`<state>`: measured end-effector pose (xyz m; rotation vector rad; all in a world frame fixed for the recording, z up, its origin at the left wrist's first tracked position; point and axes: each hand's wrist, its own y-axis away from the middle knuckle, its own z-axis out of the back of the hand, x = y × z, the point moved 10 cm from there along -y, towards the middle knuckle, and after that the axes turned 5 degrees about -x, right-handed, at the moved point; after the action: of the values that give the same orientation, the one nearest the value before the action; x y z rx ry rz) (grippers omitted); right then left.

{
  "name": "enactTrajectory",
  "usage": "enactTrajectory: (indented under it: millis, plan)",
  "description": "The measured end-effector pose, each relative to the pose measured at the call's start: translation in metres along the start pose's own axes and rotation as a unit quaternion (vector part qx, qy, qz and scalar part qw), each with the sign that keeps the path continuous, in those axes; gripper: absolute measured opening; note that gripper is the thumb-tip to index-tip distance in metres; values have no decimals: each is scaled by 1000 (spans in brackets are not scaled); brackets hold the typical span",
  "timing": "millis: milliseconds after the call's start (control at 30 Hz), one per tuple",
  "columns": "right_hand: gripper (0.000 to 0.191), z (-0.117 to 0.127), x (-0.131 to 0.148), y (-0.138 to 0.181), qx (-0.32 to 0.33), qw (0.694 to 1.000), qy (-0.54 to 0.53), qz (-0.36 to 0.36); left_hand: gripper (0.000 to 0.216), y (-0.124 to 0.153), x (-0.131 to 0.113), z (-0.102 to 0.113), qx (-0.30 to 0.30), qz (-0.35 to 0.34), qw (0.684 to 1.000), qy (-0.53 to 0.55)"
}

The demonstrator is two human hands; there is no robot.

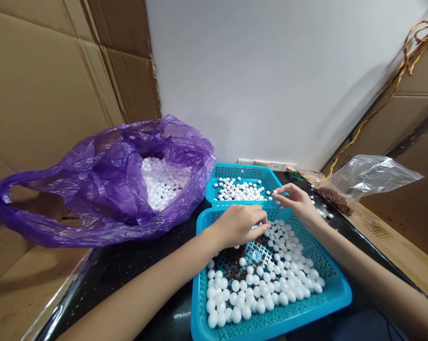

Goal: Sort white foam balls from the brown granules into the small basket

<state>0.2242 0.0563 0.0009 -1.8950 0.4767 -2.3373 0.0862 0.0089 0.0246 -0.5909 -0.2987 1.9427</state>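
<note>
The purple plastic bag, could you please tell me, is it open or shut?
Open: the purple plastic bag gapes wide, showing small white balls inside.

With our left hand [240, 225] we are hiding some of the white balls [263, 289] and brown bits [233, 272] in the near basket [341, 289]. With our right hand [299, 201] we are covering a corner of the far basket [231, 170], and we are failing to tell whether its fingertips are gripping a ball. We are losing our forearms and the near basket's front at the edges, the purple bag's [185, 220] handle on the left, and the wires [405, 61] on the right. Specks among the far balls [240, 189] are looking too small for us to identify.
</note>
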Motion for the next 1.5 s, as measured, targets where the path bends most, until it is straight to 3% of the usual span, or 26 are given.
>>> enactTrajectory:
  millis: [133,400,533,600,700,767,1000,1100,1267,1500]
  plan:
    - [25,-4,5,-17,-8,979,172,114,19,3,1,-15,63,-16,998,-23]
    - [19,-14,9,-14,-14,956,238,174,19,5,7,-31,137,5,990,-13]
    - [11,-24,24,-4,26,952,215,216,13,12,11,-47,205,13,979,5]
    - [13,-32,28,3,74,953,192,223,12,15,12,-52,232,17,973,11]
    - [27,-56,20,18,226,946,146,183,13,17,14,-55,250,27,968,19]
    - [32,-64,13,26,291,932,147,156,13,18,15,-57,257,35,965,30]
    - [30,-64,9,30,341,922,133,124,16,14,18,-52,247,55,967,38]
    - [29,-62,9,30,337,922,137,132,14,9,15,-47,225,37,973,28]
    - [32,-50,15,24,276,944,111,145,11,11,12,-54,260,19,965,35]
    - [30,-46,21,24,263,947,98,156,10,9,9,-55,284,29,956,69]
